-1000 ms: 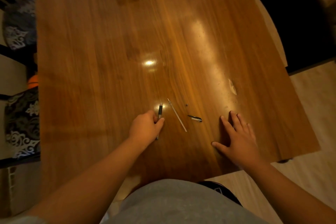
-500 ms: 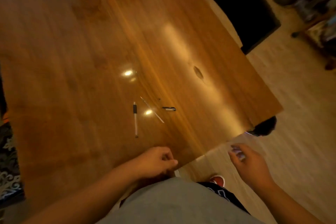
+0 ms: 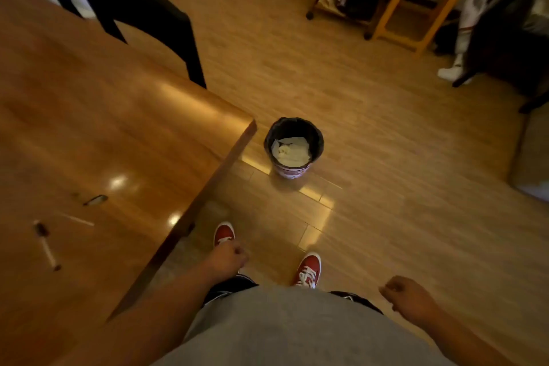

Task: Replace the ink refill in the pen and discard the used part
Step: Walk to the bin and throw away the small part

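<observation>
The person stands at the table [image 3: 124,134] corner, facing a small bin [image 3: 293,145] with crumpled paper on the floor just beyond it. Both the left hand [image 3: 227,258] and right hand [image 3: 408,296] are curled into loose fists off the table; whether either holds anything cannot be told. The pen barrel [image 3: 46,244], a thin refill [image 3: 77,219] and a small dark part [image 3: 95,200] lie apart on the table, blurred.

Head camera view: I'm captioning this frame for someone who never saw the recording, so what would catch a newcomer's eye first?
Most striking is the small black-lined waste bin on the wooden floor just past the table corner, white paper inside. Next, the red shoes at the bottom centre, with the left hand and right hand curled loosely on either side. The pen parts lie on the table at lower left.
</observation>
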